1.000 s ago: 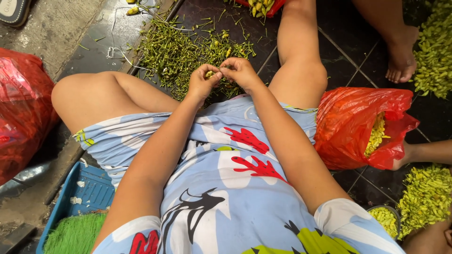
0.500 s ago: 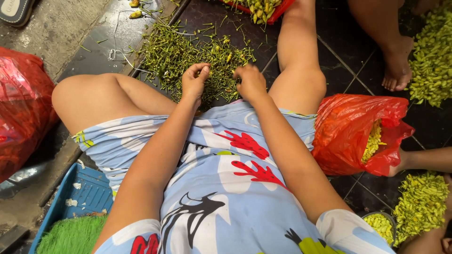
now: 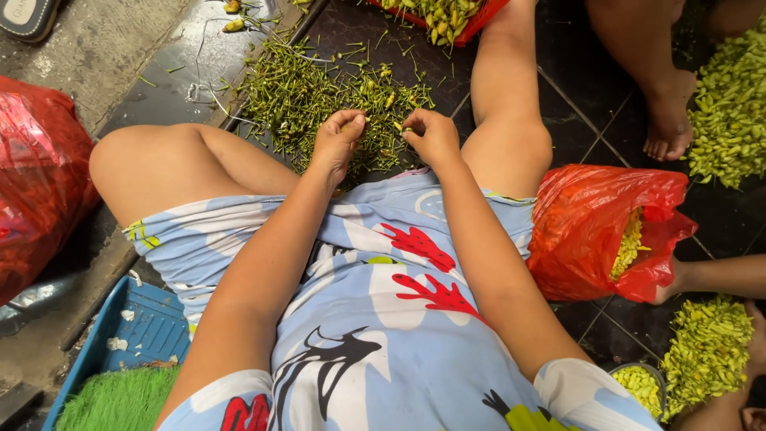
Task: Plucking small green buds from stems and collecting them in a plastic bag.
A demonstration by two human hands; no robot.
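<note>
I sit on a dark tiled floor with my legs apart. My left hand (image 3: 338, 137) and my right hand (image 3: 431, 134) hover just above a heap of green stems and trimmings (image 3: 319, 92) between my knees. Each hand pinches something small between thumb and fingertips, too small to identify, and a short gap separates the two hands. A red plastic bag (image 3: 594, 231) holding yellow-green buds lies open by my right thigh.
Another red bag (image 3: 40, 175) lies at the left. A blue tray (image 3: 140, 327) with a green mesh wad (image 3: 116, 399) sits at the lower left. Piles of buds (image 3: 730, 96) lie at the right beside other people's feet (image 3: 666, 120), and a red basket of buds (image 3: 443, 16) stands at the top.
Both hands dipped down onto the stem heap and spread apart, then lifted and came back toward each other with fingertips pinched. The camera tilted slightly.
</note>
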